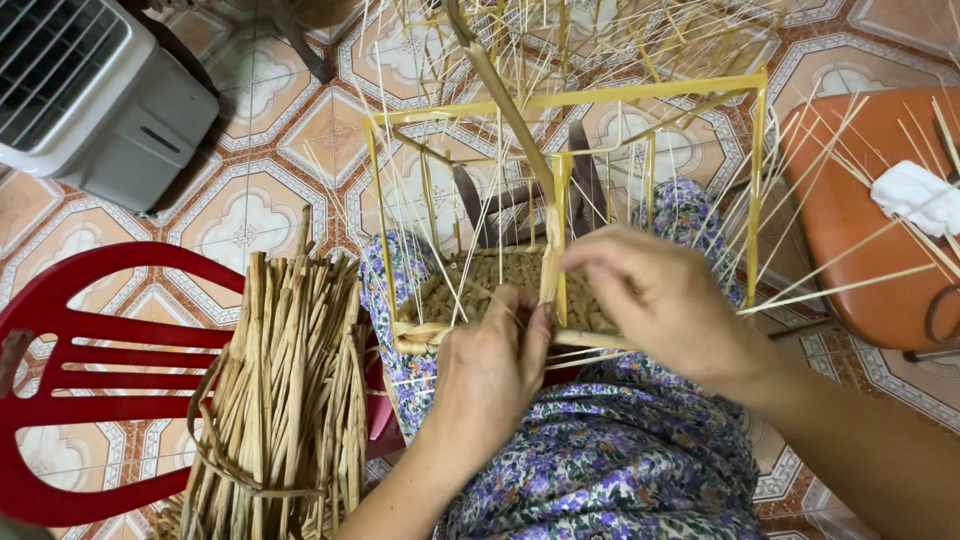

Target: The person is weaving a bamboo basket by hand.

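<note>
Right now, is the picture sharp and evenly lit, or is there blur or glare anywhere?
Head view: light is soft and even, no glare on the floor tiles; both hands, left and right, and the woven basket look sharp; the thin reeds at the top edge blur slightly; faint shadow under the fan unit.

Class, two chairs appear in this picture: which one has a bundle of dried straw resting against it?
The red slatted chair on the left; the straw bundle leans on it. The orange chair on the right holds only a white cloth.

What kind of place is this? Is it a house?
Probably a home floor used for basket weaving: patterned floor tiles, a red plastic chair, a bundle of dried straw and a half-woven basket frame.
</note>
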